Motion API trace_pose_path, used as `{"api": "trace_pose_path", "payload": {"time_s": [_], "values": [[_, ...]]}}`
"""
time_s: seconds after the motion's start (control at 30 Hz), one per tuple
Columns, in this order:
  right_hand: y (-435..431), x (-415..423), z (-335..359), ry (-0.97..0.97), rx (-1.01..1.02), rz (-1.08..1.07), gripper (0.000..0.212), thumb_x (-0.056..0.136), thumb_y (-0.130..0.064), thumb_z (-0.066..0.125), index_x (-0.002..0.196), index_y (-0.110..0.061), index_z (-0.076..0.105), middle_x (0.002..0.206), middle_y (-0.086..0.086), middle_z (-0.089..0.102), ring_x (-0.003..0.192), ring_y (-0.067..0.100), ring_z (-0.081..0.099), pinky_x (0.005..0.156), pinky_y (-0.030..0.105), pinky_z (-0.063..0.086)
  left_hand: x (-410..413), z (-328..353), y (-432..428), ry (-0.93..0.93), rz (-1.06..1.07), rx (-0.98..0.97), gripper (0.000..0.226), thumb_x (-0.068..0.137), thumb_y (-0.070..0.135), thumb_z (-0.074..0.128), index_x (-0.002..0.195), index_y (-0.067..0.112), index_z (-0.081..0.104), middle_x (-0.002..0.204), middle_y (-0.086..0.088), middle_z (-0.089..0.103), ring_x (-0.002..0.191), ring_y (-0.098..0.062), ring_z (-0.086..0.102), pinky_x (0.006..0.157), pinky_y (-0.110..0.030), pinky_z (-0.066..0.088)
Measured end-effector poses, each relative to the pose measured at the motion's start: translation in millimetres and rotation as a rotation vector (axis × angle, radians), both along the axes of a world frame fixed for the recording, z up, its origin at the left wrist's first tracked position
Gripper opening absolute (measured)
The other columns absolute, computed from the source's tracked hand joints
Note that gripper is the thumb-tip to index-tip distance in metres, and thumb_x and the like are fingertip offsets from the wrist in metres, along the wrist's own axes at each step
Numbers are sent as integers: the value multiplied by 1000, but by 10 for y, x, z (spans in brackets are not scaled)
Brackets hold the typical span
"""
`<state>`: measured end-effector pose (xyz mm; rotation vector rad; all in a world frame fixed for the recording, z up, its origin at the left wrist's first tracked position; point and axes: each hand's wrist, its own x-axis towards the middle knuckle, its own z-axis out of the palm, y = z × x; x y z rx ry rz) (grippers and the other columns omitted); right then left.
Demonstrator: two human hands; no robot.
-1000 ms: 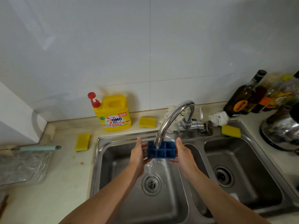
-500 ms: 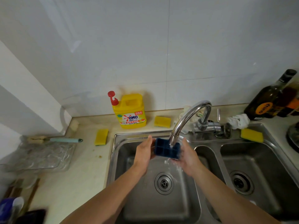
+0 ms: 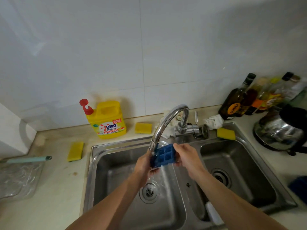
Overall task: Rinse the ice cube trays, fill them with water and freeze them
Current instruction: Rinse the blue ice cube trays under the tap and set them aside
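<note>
Lower right, a blue object [image 3: 299, 186] is cut off at the frame edge and cannot be identified. At centre, a blue gridded plastic ice cube tray [image 3: 166, 155] is gripped by the left hand [image 3: 144, 163], its fingers partly hidden, and the right hand [image 3: 187, 156]. The tray is tilted over the left basin of the steel sink [image 3: 93, 163], under the curved chrome faucet [image 3: 166, 123].

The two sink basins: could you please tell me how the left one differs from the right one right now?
The left basin sits under the faucet spout, and water splashes near its drain; the right basin gets no stream. The left hand and right hand hold the blue ice cube tray over the left basin, not over the right basin. Both are steel, each with a round drain.
</note>
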<state>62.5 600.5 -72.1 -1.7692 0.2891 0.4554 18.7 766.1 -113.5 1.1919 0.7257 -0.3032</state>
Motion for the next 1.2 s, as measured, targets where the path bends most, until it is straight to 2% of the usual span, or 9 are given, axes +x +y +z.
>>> {"api": "trace_pose_path", "payload": {"time_s": [0.17,0.4,0.6,0.67,0.77,0.87,0.93,1.1,1.2], "values": [[-64,-114,-128,276,150,-45,32,105,-36,54,113,-9,68,89,12,79,88,33,75,74,42,63,-113,-44,33,-46,-13,81,25,103,29,52,109,14,71,101,-15,70,83,-22,62,66,-30,48],[61,-310,-297,550,430,110,70,97,-68,46,126,-7,64,119,29,67,88,38,72,71,41,60,-205,36,327,-136,-21,321,23,105,17,52,110,27,72,105,-4,72,99,-19,69,68,-23,58],[203,-408,-317,560,494,160,54,94,-46,65,130,-6,61,112,25,64,82,30,66,66,37,58,-347,31,479,-209,-108,494,24,104,19,52,115,32,69,105,5,71,98,-5,67,80,-23,57],[215,-447,-328,508,423,149,43,98,-42,64,125,-8,64,113,23,66,84,29,66,64,35,58,-368,-10,494,-183,-116,540,28,103,20,54,129,21,65,115,2,69,109,-11,64,98,-35,55],[173,-488,-350,285,148,158,30,99,-36,64,117,-11,67,104,12,71,78,21,67,63,31,58,-399,-81,451,-109,-191,616,34,102,24,56,135,13,60,123,-5,68,113,-22,64,105,-44,51],[-38,-541,-360,-65,-208,186,14,94,-36,68,104,-27,63,100,-6,67,81,5,65,65,13,52,-433,-185,295,-43,-295,644,28,103,26,55,125,12,64,113,-7,70,105,-23,67,99,-45,54],[-242,-568,-351,-243,-364,173,20,92,-37,69,109,-30,61,106,-10,60,88,0,60,67,6,45,-453,-228,125,-44,-359,615,22,104,26,53,117,15,67,103,-3,70,96,-19,68,94,-42,56],[-841,-553,-120,-471,-586,117,38,96,-36,65,128,-19,58,124,-2,50,104,8,52,93,24,45,-373,-168,-368,-185,-526,563,21,105,21,51,103,7,67,94,-7,70,81,-14,67,67,-18,52],[-1231,-514,186,-634,-593,9,39,95,-30,67,130,-14,57,131,1,47,108,7,48,98,24,46,-250,-105,-679,-197,-617,604,24,102,6,47,97,-7,66,89,-20,68,79,-24,63,71,-32,47]]}}
